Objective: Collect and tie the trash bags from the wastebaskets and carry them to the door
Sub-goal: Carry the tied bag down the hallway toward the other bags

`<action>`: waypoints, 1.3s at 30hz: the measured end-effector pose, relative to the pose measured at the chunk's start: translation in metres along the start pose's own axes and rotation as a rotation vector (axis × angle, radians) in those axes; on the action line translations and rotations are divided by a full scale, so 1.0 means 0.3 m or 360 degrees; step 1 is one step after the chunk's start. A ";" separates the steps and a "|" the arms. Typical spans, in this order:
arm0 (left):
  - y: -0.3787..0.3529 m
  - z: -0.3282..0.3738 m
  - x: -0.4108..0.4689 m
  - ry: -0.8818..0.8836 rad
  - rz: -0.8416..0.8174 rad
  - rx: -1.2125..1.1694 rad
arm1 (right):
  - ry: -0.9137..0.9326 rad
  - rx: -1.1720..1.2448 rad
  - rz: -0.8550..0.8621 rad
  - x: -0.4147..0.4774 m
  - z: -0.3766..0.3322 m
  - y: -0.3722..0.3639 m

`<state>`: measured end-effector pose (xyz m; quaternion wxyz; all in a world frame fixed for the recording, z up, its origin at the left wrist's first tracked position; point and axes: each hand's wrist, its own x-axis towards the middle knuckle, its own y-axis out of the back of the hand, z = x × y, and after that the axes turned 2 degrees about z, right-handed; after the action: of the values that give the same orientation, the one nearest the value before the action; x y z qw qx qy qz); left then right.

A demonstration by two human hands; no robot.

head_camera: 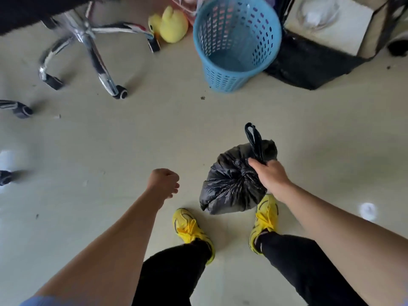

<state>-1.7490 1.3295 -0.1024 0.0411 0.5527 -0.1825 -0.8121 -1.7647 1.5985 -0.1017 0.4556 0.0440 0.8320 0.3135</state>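
Head view, lower centre: right hand point(268, 175) grips the knotted black plastic trash bag point(229, 191) by its handles, left hand point(164, 183) fisted, empty. I'd carry it low, steady.

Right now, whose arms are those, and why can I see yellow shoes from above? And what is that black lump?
The camera sits on a person's head and looks down, so you see their own arms and yellow shoes. There is only this one picture. The right hand grips a black trash bag by the strips above its knot, so the bag is already tied. The left hand is curled into a fist and holds nothing. Further ahead on the floor are a blue wastebasket with no bag inside, a yellow toy duck and the shiny legs of a wheeled chair.
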 end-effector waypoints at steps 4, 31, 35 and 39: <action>0.056 0.129 -0.317 -0.0065 -0.0089 0.0103 | -0.0132 0.0075 0.0003 -0.278 0.019 0.248; -1.506 1.198 -1.836 -0.1015 -0.0594 0.1236 | -0.0681 0.1437 0.0649 -0.733 0.833 2.127; -1.819 1.321 -2.043 -0.1180 -0.0678 0.1486 | -0.0596 0.1628 0.0774 -0.690 0.968 2.472; -2.142 1.473 -2.209 -0.1256 -0.0791 0.1591 | -0.0413 0.1745 0.0747 -0.676 1.099 2.802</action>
<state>-1.8102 2.2159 0.4054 -0.4763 0.1932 -0.4045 -0.7564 -1.5664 2.3568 0.3906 0.3830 0.4922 0.7780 -0.0763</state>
